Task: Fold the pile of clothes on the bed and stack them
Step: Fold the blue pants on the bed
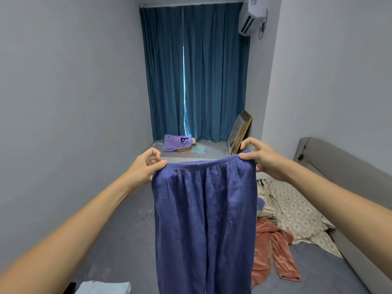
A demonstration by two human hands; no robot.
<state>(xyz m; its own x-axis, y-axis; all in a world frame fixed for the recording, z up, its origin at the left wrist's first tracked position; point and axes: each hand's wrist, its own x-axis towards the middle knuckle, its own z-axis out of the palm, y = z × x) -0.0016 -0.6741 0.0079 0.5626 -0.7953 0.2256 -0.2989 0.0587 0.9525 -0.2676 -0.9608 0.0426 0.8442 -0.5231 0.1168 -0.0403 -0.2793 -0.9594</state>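
Observation:
I hold up a pair of blue-purple trousers (204,219) by the elastic waistband, and the legs hang straight down in front of me. My left hand (146,166) pinches the waistband's left corner. My right hand (257,158) pinches the right corner. Behind the trousers, on the grey bed (118,240), lie a salmon-pink garment (269,253) and a crumpled cream patterned cloth (297,211). A folded light-blue piece (106,287) lies at the bottom left edge.
The grey headboard (343,179) runs along the right side. A bare wall stands close on the left. At the far end, below teal curtains (195,71), are a purple bag (176,142) and framed pictures (239,132) leaning on the wall.

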